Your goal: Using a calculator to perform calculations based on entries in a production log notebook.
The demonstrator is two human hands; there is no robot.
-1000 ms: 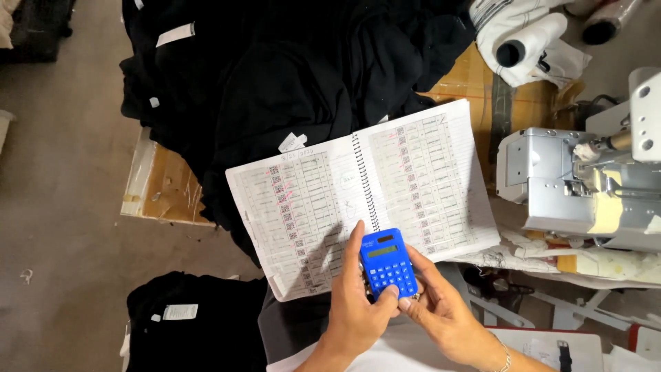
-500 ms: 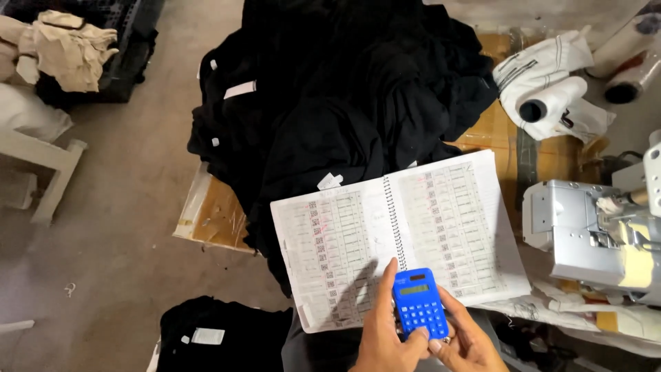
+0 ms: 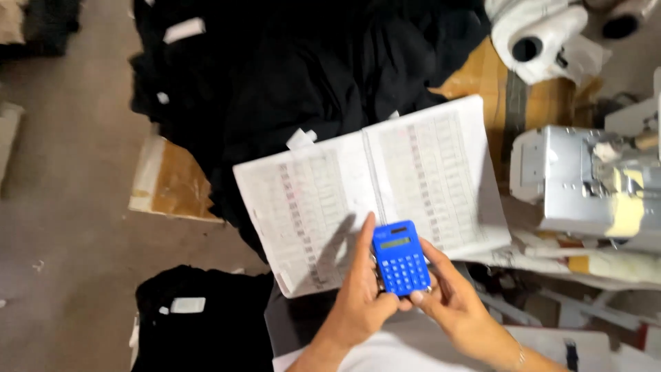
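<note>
A small blue calculator point(image 3: 400, 259) is held over the lower edge of an open spiral notebook point(image 3: 310, 200) with printed tables. My left hand point(image 3: 358, 296) grips the calculator's left side, thumb raised along its edge. My right hand point(image 3: 451, 303) supports the right side from below, with the thumb near the bottom keys. The notebook rests on a heap of black garments point(image 3: 296, 76).
A white sewing machine point(image 3: 585, 179) stands at the right, with white thread cones point(image 3: 530, 34) above it. Cardboard point(image 3: 169, 182) lies under the black heap on the grey floor. Another stack of black garments point(image 3: 200, 320) with a white label sits at lower left.
The view has shifted and blurred; the notebook and calculator now sit further right than a second ago. Both hands keep hold of the calculator.
</note>
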